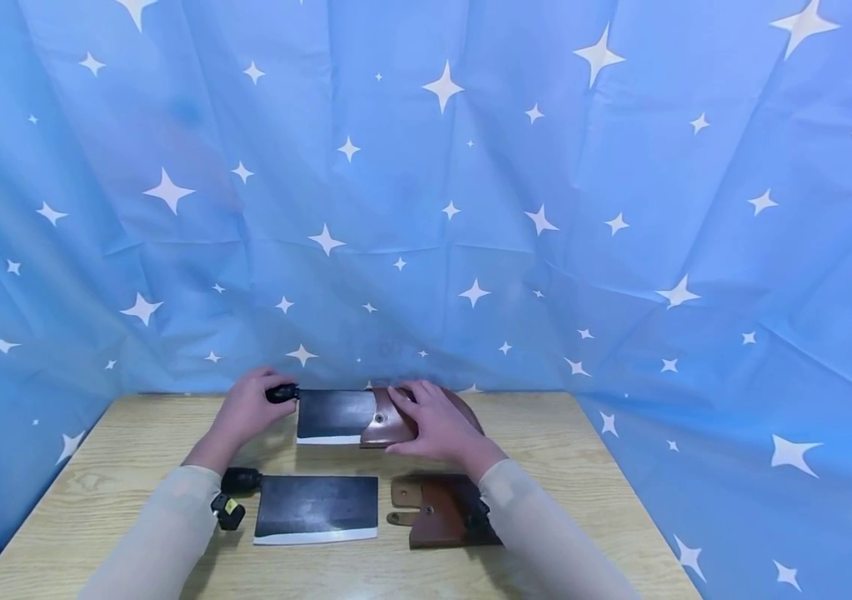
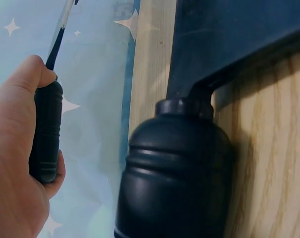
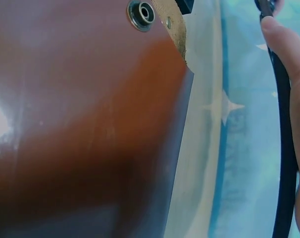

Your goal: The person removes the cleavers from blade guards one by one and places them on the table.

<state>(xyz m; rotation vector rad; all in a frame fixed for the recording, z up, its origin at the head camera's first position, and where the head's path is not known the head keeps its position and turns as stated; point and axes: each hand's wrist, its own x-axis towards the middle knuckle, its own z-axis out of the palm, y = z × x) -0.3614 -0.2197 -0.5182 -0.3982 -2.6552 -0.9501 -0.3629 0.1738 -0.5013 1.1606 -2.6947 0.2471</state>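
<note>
Far cleaver (image 1: 336, 414) flat on wooden table (image 1: 133, 450) near back edge, blade partly inside brown leather sheath (image 1: 388, 423), black handle (image 1: 282, 392) sticking out left. Left hand (image 1: 246, 410) wrapped round that handle, fingers curled tight; right hand (image 1: 433, 421) laid on top of sheath, fingers fairly straight and close together, pressing down.

Head view only: second cleaver (image 1: 317, 508) lying nearer, just beside second sheath (image 1: 444, 510), both untouched between forearms; star-print blue backdrop (image 1: 471, 208) behind table.

Left wrist view: handle (image 2: 46, 131) in palm (image 2: 14, 163), thumb tip over its top end; big in foreground, near cleaver's handle butt (image 2: 175, 173) and dark blade (image 2: 229, 34) on wood grain. Not seen from head: how thumb sits.

Right wrist view: close-up of sheath surface (image 3: 85, 124) with metal rivet (image 3: 141, 13), one fingertip (image 3: 283, 54) at right edge by a black cord (image 3: 283, 148). Sheath contact of fingers hidden here; cannot tell spread.
</note>
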